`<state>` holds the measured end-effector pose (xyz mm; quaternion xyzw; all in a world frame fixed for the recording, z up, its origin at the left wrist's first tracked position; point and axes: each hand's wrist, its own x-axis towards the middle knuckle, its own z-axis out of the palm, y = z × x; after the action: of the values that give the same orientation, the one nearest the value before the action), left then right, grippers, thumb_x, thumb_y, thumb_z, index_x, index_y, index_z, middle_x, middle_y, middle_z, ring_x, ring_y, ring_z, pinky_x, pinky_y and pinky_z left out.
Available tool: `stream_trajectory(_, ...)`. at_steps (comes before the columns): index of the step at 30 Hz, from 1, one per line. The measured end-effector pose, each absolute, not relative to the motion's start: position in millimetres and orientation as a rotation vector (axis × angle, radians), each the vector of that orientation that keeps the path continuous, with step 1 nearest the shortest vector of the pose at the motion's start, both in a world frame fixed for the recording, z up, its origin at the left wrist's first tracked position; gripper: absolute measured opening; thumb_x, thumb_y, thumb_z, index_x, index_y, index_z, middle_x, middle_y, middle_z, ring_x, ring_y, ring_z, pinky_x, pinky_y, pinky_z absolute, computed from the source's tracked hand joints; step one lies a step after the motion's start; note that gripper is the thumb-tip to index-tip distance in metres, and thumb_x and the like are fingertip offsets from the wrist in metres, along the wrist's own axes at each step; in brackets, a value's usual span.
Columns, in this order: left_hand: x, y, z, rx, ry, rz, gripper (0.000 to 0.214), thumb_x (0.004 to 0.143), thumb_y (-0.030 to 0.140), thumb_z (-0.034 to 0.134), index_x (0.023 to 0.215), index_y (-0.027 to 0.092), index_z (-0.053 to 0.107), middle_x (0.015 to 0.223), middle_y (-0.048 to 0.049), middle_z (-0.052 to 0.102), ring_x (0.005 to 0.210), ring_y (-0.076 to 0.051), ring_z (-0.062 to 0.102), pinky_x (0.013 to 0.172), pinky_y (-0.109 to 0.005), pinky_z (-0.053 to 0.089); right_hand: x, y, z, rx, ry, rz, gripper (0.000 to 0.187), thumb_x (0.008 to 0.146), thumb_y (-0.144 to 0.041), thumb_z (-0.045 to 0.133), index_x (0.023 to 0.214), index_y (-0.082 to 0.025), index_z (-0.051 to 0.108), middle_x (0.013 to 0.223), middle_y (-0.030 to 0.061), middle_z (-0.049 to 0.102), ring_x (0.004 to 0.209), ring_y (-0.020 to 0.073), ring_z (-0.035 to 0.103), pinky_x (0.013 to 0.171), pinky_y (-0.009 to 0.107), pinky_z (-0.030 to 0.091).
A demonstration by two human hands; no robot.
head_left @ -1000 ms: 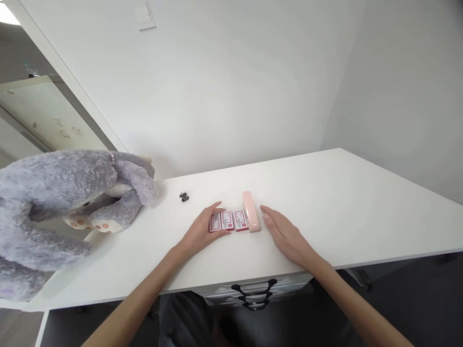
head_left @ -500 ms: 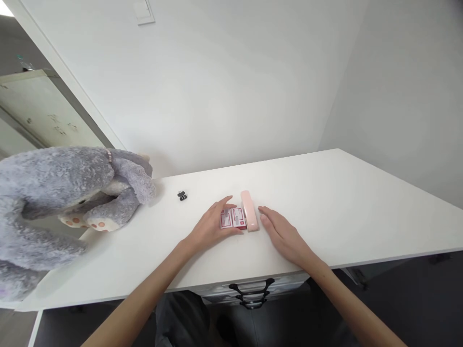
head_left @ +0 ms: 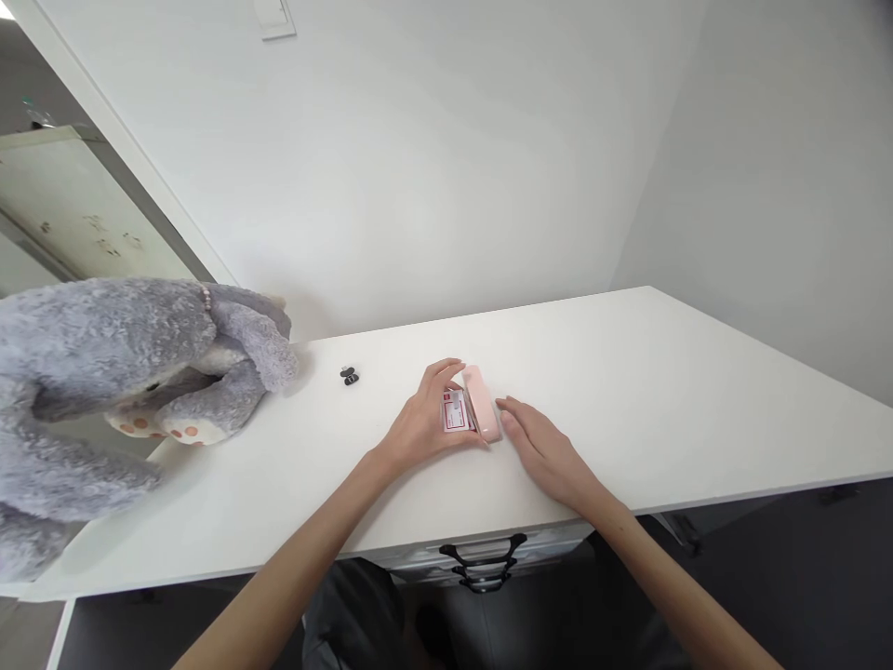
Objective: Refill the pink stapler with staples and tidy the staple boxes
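Note:
A small red-and-white box (head_left: 455,412) lies on the white tabletop in the curve of my left hand (head_left: 431,414). Thumb and fingers close around it, and their tips reach the two ends of a long pink object with rounded ends (head_left: 483,405), perhaps a stapler. A narrow red edge shows between box and pink object; whether it is a second box I cannot tell. My right hand (head_left: 542,451) rests on its side to the right of the pink object. Its fingers are stretched out and hold nothing, the tips very close to the pink side; contact is unclear.
A big grey plush toy (head_left: 118,344) takes up the left side of the table (head_left: 670,391). Two small dark items (head_left: 350,376) lie near the back, left of my hands. Black drawer handles (head_left: 483,551) stick out below the front edge. A wall (head_left: 446,167) stands behind.
My left hand has slid right, bringing the boxes up against the pink object; two box faces showed before, one plainly now. The pink object tilts slightly more. My right hand has barely moved.

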<state>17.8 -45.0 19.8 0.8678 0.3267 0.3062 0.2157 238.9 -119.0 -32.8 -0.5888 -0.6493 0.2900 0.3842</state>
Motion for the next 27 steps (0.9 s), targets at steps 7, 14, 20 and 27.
stream_trajectory(7, 6, -36, 8, 2.415, 0.952, 0.84, 0.107, 0.07, 0.065, 0.088, 0.155, 0.028, 0.035, 0.163, -0.0179, 0.036, 0.154, -0.039, 0.037, 0.123, -0.059, 0.039, 239, -119, -31, -1.484, -1.717, 0.712, 0.058, 0.107, -0.06, 0.034, 0.148, -0.026, 0.058, 0.158, 0.0084, 0.056, 0.153, 0.0301, 0.044, 0.127, 0.056, 0.033)
stream_trajectory(14, -25, -32, 2, 2.335, 1.044, 0.668, 0.11, 0.07, 0.06, 0.09, 0.159, 0.03, 0.032, 0.154, -0.0139, 0.057, 0.147, -0.034, 0.051, 0.123, -0.056, 0.039, 237, -122, -23, -1.436, -1.843, 0.677, 0.053, 0.109, -0.052, 0.033, 0.151, -0.03, 0.056, 0.156, 0.0036, 0.058, 0.152, 0.0278, 0.045, 0.128, 0.054, 0.033)
stream_trajectory(20, -24, -32, 4, 2.274, 1.044, 0.697, 0.099, 0.077, 0.057, 0.086, 0.157, 0.031, 0.036, 0.146, -0.0138, 0.064, 0.14, -0.032, 0.059, 0.118, -0.057, 0.046, 236, -124, -21, -1.4, -1.924, 0.609, 0.051, 0.11, -0.05, 0.032, 0.153, -0.034, 0.054, 0.156, 0.001, 0.059, 0.151, 0.0287, 0.047, 0.127, 0.056, 0.034)
stream_trajectory(27, -23, -34, 5, 2.301, 1.05, 0.656, 0.092, 0.082, 0.058, 0.082, 0.157, 0.031, 0.035, 0.147, -0.011, 0.064, 0.142, -0.031, 0.057, 0.118, -0.054, 0.045, 235, -127, -23, -1.456, -1.901, 0.634, 0.053, 0.107, -0.057, 0.039, 0.151, -0.032, 0.057, 0.159, 0.0029, 0.056, 0.153, 0.0304, 0.044, 0.127, 0.056, 0.035)
